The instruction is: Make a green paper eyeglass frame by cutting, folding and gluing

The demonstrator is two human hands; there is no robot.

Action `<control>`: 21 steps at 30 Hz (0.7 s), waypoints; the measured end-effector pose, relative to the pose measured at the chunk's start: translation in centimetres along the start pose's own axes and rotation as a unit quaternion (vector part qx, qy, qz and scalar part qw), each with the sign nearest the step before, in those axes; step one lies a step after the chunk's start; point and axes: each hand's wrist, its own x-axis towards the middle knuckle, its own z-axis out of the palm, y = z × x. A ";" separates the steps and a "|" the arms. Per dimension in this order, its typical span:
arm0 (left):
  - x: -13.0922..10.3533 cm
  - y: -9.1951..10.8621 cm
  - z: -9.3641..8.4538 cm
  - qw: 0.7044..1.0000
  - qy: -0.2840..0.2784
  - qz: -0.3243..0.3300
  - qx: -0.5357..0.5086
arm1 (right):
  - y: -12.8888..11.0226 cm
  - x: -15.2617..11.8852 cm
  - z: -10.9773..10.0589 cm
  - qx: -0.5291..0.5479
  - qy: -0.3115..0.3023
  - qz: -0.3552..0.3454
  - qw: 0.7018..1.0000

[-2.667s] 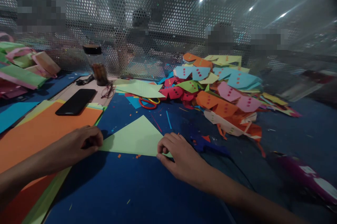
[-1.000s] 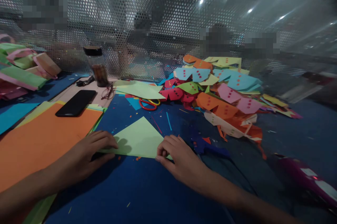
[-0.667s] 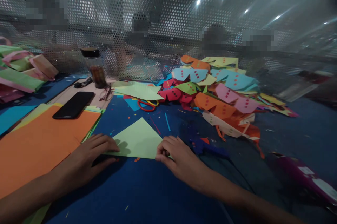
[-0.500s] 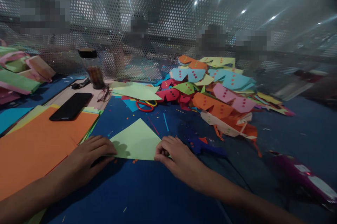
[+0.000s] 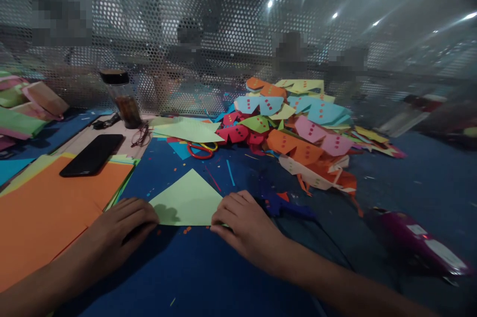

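Observation:
A pale green sheet of paper (image 5: 192, 198), folded into a triangle, lies on the blue table with its point facing away from me. My left hand (image 5: 126, 220) closes over its left corner, fingers curled and thumb low. At the right corner my right hand (image 5: 248, 222) is closed on the paper, fingers bent along the lower edge. The corners themselves are hidden under my fingers. Just beyond the triangle are scissors (image 5: 201, 151) with red and yellow handles. A blue glue gun (image 5: 285, 202) lies right of my right hand.
Orange paper sheets (image 5: 55, 202) are stacked at left, with a black phone (image 5: 93, 155) on top. Behind stand a jar with a dark lid (image 5: 126, 106) and glasses (image 5: 140, 134). Colourful cut-paper shapes (image 5: 298, 128) pile up at back right. A purple device (image 5: 421, 240) lies far right.
My right hand's fingers have slid slightly left and flattened along the paper's lower edge. The left hand stays on its corner. The whole view has shifted a little.

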 end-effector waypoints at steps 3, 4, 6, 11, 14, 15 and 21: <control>0.1 0.0 0.1 1.000 0.003 -0.002 -0.004 | 0.0 0.0 -0.1 -0.010 -0.008 -0.007 1.000; 0.1 0.0 0.1 1.000 0.005 -0.003 -0.004 | 0.0 -0.1 -0.1 -0.010 -0.010 -0.007 1.000; 0.1 0.0 0.2 1.000 0.006 -0.008 -0.006 | 0.1 -0.1 0.0 -0.008 -0.013 -0.004 1.000; 0.2 0.0 0.1 1.000 -0.002 -0.024 -0.010 | 0.3 -0.1 0.2 0.003 -0.007 0.006 1.000; 0.2 0.0 0.0 0.999 -0.007 -0.046 -0.015 | 0.3 0.0 0.2 0.016 -0.011 0.016 1.000; 0.2 0.0 0.0 0.998 -0.012 -0.057 -0.018 | 0.2 0.1 0.2 0.023 -0.014 0.022 0.999; 0.4 -0.2 0.0 0.995 -0.035 -0.089 -0.033 | 0.0 0.3 0.1 0.057 -0.016 0.078 0.995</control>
